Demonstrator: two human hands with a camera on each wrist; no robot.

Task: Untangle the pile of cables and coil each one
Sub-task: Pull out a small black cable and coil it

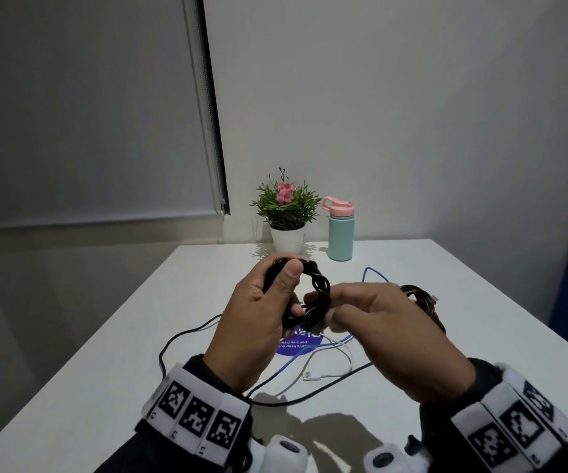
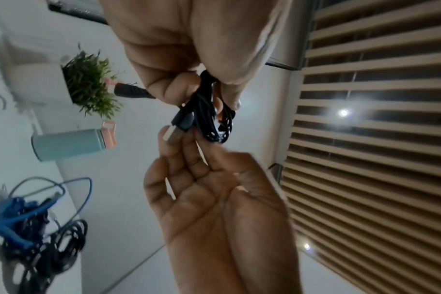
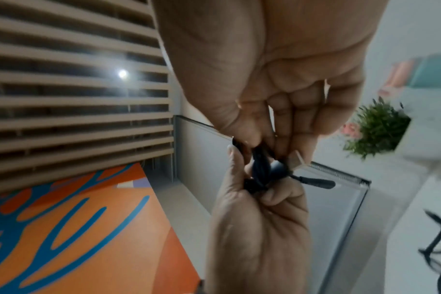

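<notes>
1. While both hands hover above the white surface (image 1: pixel 395 414), the left hand (image 1: pixel 255 322) has its grip curled round a coiled black cable (image 1: pixel 313 295).
2. The right hand (image 1: pixel 392 336) pinches the coil's near side.
3. A white cable (image 1: pixel 335 368), a blue cable (image 1: pixel 373 273) and other loose cables lie below.

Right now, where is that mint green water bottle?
In the head view the water bottle stands upright at the far edge of the white table, just right of the potted plant, beyond both hands.
</notes>
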